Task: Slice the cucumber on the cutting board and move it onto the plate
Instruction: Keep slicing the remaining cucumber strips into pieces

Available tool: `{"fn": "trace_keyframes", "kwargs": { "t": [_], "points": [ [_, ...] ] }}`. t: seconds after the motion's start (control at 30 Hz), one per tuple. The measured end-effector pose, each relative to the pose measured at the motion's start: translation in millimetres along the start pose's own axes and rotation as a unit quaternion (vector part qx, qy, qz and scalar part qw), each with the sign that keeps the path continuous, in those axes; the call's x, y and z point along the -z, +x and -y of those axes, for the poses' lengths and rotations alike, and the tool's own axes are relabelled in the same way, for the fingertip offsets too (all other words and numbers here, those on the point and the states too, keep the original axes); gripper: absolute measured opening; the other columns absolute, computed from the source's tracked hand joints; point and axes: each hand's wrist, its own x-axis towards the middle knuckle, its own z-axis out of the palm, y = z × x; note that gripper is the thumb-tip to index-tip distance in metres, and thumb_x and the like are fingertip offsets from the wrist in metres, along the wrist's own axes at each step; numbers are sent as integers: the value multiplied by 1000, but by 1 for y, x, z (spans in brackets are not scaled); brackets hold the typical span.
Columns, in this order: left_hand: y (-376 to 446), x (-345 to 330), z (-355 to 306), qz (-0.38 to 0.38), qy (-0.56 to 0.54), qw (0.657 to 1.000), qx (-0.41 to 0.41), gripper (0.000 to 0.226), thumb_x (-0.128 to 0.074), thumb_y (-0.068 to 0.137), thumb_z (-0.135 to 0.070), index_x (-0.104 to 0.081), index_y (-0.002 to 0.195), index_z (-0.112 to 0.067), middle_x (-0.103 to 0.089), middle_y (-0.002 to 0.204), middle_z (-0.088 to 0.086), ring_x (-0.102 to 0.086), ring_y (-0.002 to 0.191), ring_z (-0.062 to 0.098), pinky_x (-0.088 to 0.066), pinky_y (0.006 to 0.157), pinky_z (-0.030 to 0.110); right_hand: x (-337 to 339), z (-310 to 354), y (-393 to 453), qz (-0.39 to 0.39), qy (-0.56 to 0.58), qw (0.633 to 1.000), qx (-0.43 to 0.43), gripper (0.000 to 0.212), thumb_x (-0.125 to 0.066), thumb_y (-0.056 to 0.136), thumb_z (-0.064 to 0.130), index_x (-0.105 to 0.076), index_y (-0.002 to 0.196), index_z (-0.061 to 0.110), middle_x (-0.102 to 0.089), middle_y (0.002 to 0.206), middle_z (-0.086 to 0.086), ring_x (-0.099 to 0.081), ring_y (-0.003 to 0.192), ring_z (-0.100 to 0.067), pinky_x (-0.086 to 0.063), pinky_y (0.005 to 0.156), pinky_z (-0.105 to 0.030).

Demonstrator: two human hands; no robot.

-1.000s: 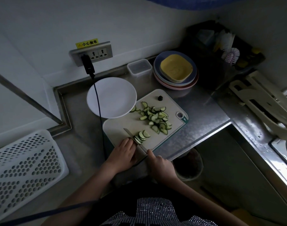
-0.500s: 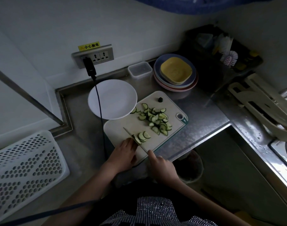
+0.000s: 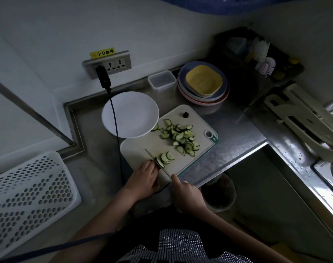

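A white cutting board (image 3: 143, 147) lies on the steel counter. A heap of half-moon cucumber slices (image 3: 181, 136) covers its far right part, and a few fresh slices (image 3: 166, 157) lie near the front. My left hand (image 3: 144, 178) curls over the last cucumber piece (image 3: 159, 161), most of it hidden under the fingers. My right hand (image 3: 185, 191) grips the handle of a knife (image 3: 152, 155), whose blade rests against that piece. The white plate (image 3: 130, 114), with nothing on it, touches the board's far left corner. A dark cucumber end (image 3: 185, 115) sits at the board's far edge.
A black cable (image 3: 115, 130) runs from the wall socket (image 3: 107, 64) across the plate's left side. Stacked plates with a yellow dish (image 3: 203, 82) and a clear box (image 3: 162, 80) stand behind the board. A white perforated basket (image 3: 27, 194) lies left, a sink edge (image 3: 317, 179) right.
The knife has kept cutting at the same spot and my left hand has stayed on the cucumber piece. The view has shifted slightly; nothing else moved.
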Motion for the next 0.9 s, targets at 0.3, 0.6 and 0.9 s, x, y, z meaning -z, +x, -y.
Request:
{"fn": "trace_keyframes", "kwargs": {
  "t": [0.3,0.6,0.9],
  "points": [
    [0,-2,3,24,-15,1000,-11,55,-40,69,-40,-60,100,1,-64,97,21,-42,99,32,-55,77,39,-3,-2,4,-1,16,1000,-11,32,-40,96,16,-30,127,17,-65,98,-13,-65,91,-36,-47,65,-40],
    [1,2,5,6,-12,999,-35,56,-38,68,-45,-45,107,-6,-65,102,15,-42,104,28,-55,75,34,-2,-3,7,6,14,1000,-25,35,-38,95,13,-29,129,18,-65,102,-12,-64,94,-36,-45,64,-38],
    [2,2,4,-7,-8,999,-36,59,-38,66,-46,-44,110,-7,-64,105,12,-43,104,26,-45,89,35,8,-7,9,-4,20,999,-37,24,-38,94,14,-33,118,19,-65,97,-11,-65,90,-33,-44,61,-38]
  ]
}}
